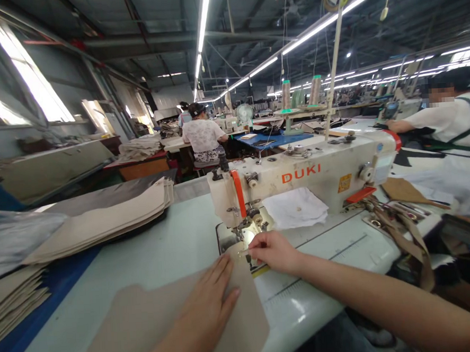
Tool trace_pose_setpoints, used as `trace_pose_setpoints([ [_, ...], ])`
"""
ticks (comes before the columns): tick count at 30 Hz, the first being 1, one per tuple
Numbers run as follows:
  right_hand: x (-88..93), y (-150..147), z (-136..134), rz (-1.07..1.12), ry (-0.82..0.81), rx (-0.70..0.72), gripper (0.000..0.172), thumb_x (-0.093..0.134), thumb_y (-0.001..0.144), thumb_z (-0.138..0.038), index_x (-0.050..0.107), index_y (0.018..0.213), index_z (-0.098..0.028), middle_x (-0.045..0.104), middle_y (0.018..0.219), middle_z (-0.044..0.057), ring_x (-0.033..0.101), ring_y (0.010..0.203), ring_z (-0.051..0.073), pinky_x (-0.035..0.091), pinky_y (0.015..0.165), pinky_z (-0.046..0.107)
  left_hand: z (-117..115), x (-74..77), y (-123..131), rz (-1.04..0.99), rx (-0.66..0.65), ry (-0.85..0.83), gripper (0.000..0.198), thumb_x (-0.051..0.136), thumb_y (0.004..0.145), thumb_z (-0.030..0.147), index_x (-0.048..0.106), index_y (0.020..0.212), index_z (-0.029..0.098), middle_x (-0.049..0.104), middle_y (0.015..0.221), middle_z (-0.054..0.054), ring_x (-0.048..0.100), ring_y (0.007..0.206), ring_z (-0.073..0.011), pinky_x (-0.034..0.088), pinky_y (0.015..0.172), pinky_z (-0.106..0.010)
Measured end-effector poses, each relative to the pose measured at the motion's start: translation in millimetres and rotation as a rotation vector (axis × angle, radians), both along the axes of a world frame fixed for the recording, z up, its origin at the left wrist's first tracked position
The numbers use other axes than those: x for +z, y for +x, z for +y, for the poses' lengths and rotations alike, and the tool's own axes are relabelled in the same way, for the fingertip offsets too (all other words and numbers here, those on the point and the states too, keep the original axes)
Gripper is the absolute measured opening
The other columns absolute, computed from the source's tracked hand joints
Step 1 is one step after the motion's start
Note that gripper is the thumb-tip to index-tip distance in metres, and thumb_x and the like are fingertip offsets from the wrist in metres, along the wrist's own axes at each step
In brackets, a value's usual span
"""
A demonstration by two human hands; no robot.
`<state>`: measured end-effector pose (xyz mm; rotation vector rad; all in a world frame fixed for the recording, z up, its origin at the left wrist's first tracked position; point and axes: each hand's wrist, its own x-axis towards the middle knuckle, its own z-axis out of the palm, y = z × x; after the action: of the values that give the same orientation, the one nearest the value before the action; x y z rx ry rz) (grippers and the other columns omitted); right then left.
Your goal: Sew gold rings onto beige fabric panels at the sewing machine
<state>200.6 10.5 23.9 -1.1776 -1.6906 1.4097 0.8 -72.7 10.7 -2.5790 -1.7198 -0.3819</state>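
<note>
A beige fabric panel [143, 314] lies on the pale green sewing table, its far corner at the needle area of the white sewing machine [267, 176]. My left hand [205, 308] rests flat on this panel with fingers stretched toward the presser foot. Just right of the panel's corner, my right hand [274, 254] is closed in a pinch beside the lit needle area. Something small and pale shows at its fingertips, too small to name. The hand partly hides the needle plate. Behind it a white cloth [296, 208] lies under the machine's arm.
Stacked beige panels [102, 218] lie at left, with another stack [15, 303] nearer. Brown straps [420, 244] hang by a small parts tray [407, 216] at right. Thread cones [286, 96] stand behind the machine. One person [204, 132] sits ahead, another [454, 117] works at right.
</note>
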Motion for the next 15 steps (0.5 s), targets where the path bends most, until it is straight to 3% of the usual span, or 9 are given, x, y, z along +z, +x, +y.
trace_pose_setpoints([
  [10,24.9,-15,17,-0.197,-0.2,0.101,0.017,0.057,0.066,-0.003,0.058,0.054,-0.015,0.056,0.048,-0.005,0.053,0.04,0.007,0.038,0.04,0.014,4,-1.3,0,-0.145,0.052,-0.024,0.058,0.042,0.089,0.041,0.037,0.138,0.011,0.047,0.139,-0.015,0.049,0.123,-0.0272,0.043,0.101,-0.044],
  [15,35.6,-18,21,-0.276,-0.221,0.14,0.021,0.057,0.066,-0.003,0.055,0.049,-0.014,0.055,0.046,-0.004,0.052,0.039,0.008,0.039,0.042,0.016,20,9.2,10,-0.208,0.023,0.099,0.038,0.044,0.087,0.033,0.057,0.116,0.013,0.062,0.119,-0.014,0.059,0.11,-0.0259,0.048,0.095,-0.042],
])
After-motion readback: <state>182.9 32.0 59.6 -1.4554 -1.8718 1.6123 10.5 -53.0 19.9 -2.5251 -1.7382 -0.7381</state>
